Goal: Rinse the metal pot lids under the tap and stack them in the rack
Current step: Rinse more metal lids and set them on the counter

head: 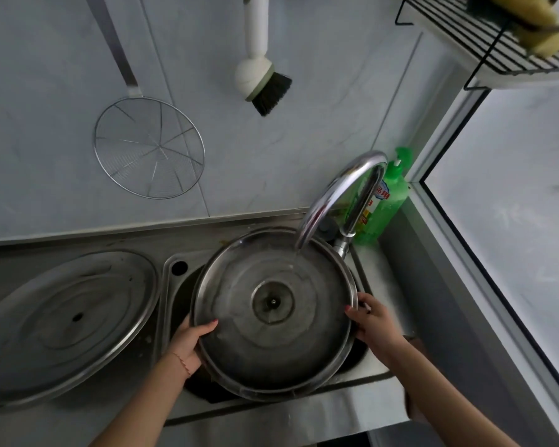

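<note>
One lid (273, 312) is gripped by left hand (188, 338) and right hand (370, 321) under the tap (336, 195), centre frame, while another lid (65, 321) at lower left is judged not yet racked.

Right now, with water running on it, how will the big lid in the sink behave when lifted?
The lid is probably slippery: tap water wets it. Likely stiff metal. Being wide, it may tilt, so the left hand and right hand hold opposite rims.

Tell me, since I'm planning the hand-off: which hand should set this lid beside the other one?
Probably left. The left hand grips the lid on the side facing the other lid; the right hand grips the far rim.
</note>
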